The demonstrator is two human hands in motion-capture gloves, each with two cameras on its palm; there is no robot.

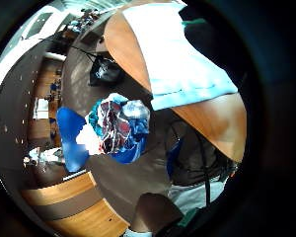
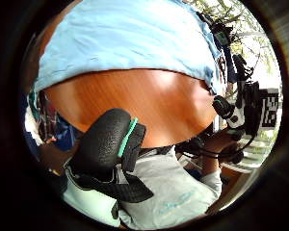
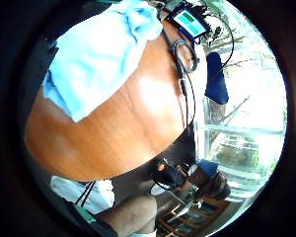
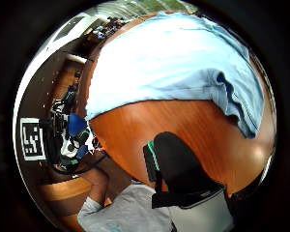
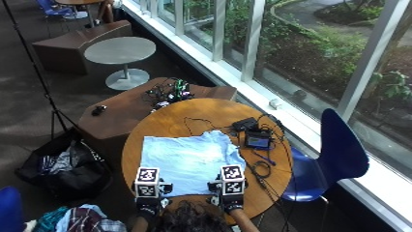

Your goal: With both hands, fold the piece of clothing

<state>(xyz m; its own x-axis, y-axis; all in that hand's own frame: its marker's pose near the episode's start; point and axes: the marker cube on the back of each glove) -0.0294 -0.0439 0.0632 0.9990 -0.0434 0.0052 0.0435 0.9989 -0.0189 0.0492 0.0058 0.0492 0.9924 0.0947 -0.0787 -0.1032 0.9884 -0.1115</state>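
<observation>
a light blue garment point(image 5: 186, 164) lay spread flat on a round wooden table point(image 5: 161, 125), covering the table's centre and reaching toward its 6 o'clock edge, where the person stood. the left hand point(image 5: 147, 194) hovered at that near edge at about 7 o'clock of the table, just at the garment's near hem; the right hand point(image 5: 229, 190) hovered at about 5 o'clock, close to the garment's near right corner. whether either hand touched the cloth could not be told from the outside view.

in the left thumb side palm view a gloved thumb point(image 2: 103, 144) stood over bare wood, apart from the garment point(image 2: 130, 38), whose hem lay just beyond it. in the right thumb side palm view a gloved thumb point(image 4: 176, 166) likewise stood over bare wood, with the garment point(image 4: 169, 63) beyond it and a rumpled sleeve point(image 4: 239, 104) to one side. neither thumb pinched cloth; how the remaining fingers were set could not be told.

at 2 to 3 o'clock of the table lay a small device with a lit screen point(image 5: 258, 141) and loose black cables point(image 5: 260, 169). a blue chair point(image 5: 338, 154) stood at the table's 3 o'clock side, and a black bag point(image 5: 61, 169) of clothes sat on the floor at its 9 o'clock side.
</observation>
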